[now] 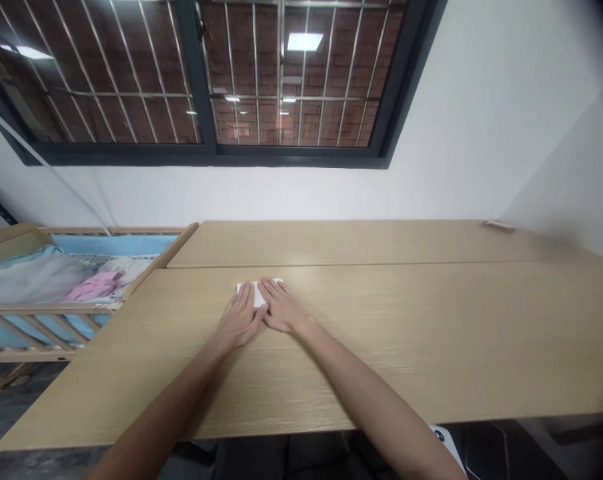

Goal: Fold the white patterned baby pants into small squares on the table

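Observation:
A small white sheet, perhaps paper or a folded tissue, lies flat on the light wooden tabletop. On its left part rests my left hand, fingers stretched out and pointing away from me. My right hand presses flat on the right part, its fingers extended too. The two hands nearly meet at the thumbs, and both cover much of the sheet. A strip of white shows between them and past the fingertips. Neither hand is wrapped around anything.
A wooden crib with blue lining and a pink cloth stands at the left. A seam runs across the tabletop behind my hands. A small flat object lies at the far right by the wall. A barred window is above.

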`<state>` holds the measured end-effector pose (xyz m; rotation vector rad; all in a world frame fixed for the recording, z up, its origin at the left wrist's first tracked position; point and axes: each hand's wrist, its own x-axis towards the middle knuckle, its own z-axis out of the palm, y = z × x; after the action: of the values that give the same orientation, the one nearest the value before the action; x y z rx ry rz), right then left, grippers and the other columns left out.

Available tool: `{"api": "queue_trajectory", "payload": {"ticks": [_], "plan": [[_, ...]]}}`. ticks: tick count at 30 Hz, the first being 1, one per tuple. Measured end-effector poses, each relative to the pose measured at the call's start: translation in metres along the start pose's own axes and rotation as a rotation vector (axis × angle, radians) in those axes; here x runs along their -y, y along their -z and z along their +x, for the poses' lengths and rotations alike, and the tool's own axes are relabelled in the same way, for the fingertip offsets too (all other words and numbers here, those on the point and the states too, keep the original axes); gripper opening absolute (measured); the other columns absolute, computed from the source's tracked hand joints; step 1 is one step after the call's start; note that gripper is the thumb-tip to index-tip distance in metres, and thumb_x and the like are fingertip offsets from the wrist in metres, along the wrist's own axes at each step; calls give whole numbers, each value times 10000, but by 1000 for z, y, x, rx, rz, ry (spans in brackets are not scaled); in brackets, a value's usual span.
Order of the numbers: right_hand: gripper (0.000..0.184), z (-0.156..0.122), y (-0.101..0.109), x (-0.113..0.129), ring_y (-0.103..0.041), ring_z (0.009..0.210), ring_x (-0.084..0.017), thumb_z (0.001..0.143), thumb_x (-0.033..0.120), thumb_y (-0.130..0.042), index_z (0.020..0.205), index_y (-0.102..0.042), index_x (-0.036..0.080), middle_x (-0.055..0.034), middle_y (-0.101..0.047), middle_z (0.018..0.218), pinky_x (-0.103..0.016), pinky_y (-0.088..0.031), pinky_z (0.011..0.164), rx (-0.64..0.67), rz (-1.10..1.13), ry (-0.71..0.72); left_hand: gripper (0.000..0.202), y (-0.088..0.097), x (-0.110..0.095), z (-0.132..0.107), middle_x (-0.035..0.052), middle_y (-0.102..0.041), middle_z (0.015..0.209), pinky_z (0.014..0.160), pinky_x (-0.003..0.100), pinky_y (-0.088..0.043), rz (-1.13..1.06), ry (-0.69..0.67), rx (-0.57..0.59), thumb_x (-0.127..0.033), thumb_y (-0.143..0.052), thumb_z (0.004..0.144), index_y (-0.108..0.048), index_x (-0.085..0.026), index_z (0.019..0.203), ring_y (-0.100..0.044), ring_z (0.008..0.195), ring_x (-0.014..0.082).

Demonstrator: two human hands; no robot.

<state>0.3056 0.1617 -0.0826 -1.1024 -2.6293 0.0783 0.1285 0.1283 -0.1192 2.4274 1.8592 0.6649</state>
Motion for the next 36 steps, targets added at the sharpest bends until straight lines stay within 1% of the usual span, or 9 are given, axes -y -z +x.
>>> {"api": "queue_trajectory", "payload": {"ticks": [3, 6, 10, 15, 19, 22, 26, 31, 36], "plan": [[780, -8, 8, -9, -163, 1564, -288, 1023, 550, -338, 1604, -239, 39, -177, -222, 1665, -460, -133, 1274, 31, 57, -76, 824, 0, 6, -3, 232, -226, 1647, 1249, 500, -229, 45, 32, 1, -617, -132, 1029, -225, -7, 1576, -180, 1548, 326], [803, -13, 12, -13, -126, 1571, -289, 1030, 585, -305, 1615, -201, 45, -180, -179, 1676, -463, -135, 1270, 47, 102, -98, 830, 1, 7, -4, 245, -233, 1642, 1246, 507, -222, 53, 38, 9, -627, -164, 1026, -227, -3, 1571, -191, 1545, 336], [824, -15, 11, -16, -84, 1563, -365, 971, 543, -492, 1592, -268, 49, -219, -136, 1681, -533, -125, 1250, -16, 84, -23, 897, 7, 7, -3, 267, -256, 1629, 1238, 531, -195, 25, 11, 14, -690, -341, 980, -206, -30, 1573, -211, 1538, 349], [689, -6, 9, -28, -426, 1395, -332, 876, 299, -603, 1511, -411, 115, -199, -443, 1543, -476, -324, 1163, -65, 181, 34, 886, 25, 13, 5, 219, -447, 1537, 1175, 536, -278, -111, 37, 34, -630, -610, 873, -287, -146, 1541, -417, 1430, 364], [512, 4, 10, -34, -568, 1194, -301, 809, 158, -589, 1320, -563, 138, -159, -640, 1299, -440, -416, 1056, -172, 224, -1, 478, 34, 18, 9, 141, -607, 1393, 1154, 523, -288, -166, -10, -8, -338, -560, 919, -499, -196, 1371, -548, 1308, 315], [423, 2, 11, -34, -611, 1055, -273, 805, 129, -575, 1225, -593, 171, -117, -689, 1130, -399, -455, 962, -227, 267, -42, 339, 37, 19, 10, 101, -645, 1349, 1136, 514, -306, -174, -14, -38, -220, -447, 944, -594, -231, 1249, -577, 1265, 277], [372, -5, 15, -30, -627, 911, -232, 858, 204, -584, 1228, -539, 200, -64, -681, 1000, -351, -485, 830, -268, 482, -139, 288, 43, 16, 10, 114, -689, 1225, 1069, 513, -383, -182, 20, -114, -331, -449, 969, -653, -222, 1141, -594, 1204, 310], [343, -1, 23, -23, -632, 834, -196, 929, 319, -540, 1236, -428, 216, -29, -638, 960, -307, -493, 712, -424, 851, -240, 343, 54, 5, 8, 77, -741, 1043, 807, 350, -539, -564, 88, -221, -469, -534, 925, -619, -210, 1134, -697, 938, 256], [460, 3, 29, -19, -562, 638, -173, 913, 437, -596, 1262, -392, 216, 46, -539, 759, -282, -426, 594, -490, 807, -422, 518, 57, -6, 2, 39, -756, 871, 641, 302, -504, -857, 148, -61, -363, -593, 860, -437, -183, 1320, -704, 714, 221]]}}
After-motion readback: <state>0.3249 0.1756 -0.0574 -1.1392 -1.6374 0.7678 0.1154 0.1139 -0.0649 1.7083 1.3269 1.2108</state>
